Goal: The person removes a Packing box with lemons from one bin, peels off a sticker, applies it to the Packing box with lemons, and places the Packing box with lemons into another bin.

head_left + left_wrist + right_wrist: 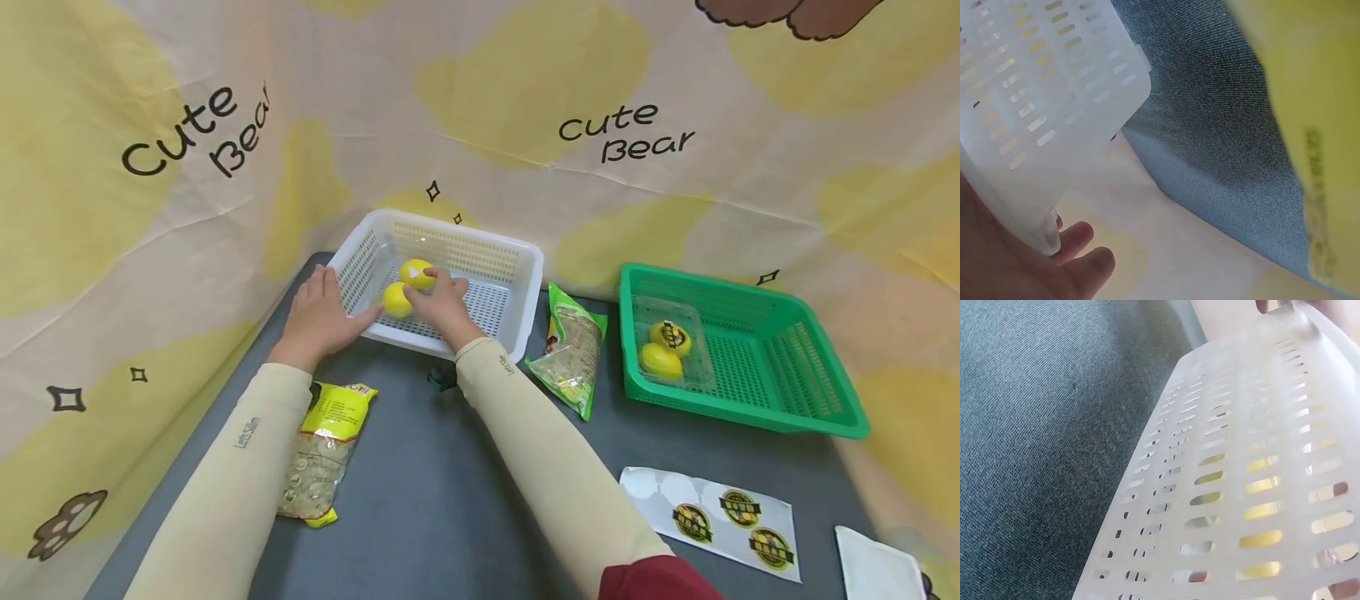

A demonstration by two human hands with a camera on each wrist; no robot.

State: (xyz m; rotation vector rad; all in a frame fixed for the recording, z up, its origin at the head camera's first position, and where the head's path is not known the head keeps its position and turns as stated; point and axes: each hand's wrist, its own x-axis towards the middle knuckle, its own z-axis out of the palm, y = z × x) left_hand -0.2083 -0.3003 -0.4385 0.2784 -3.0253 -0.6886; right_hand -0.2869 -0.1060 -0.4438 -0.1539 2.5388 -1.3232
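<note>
The tabletop's [420, 500] left edge runs up close beside the left forearm. The left hand [318, 318] rests against the left end of the white perforated basket [531, 258], fingers straight, thumb stretched toward the near rim. Below it, a yellow-topped clear packet [333, 417] lies partly behind the sleeve. Inside the basket, toward its left end, sit a near lemon [395, 302] and a far lemon [414, 271]; the basket's right side leaves bare lattice floor. The right hand [444, 308] reaches over the near rim, fingertips at both lemons; whether it pinches either I cannot tell. A green-edged packet [573, 350] stands just right of the basket, with a narrow strip before the green basket [750, 417], which holds two more lemons at its left and reaches the table's right edge. Nearer lie a sticker sheet [714, 533] and a white pad [881, 567].
</note>
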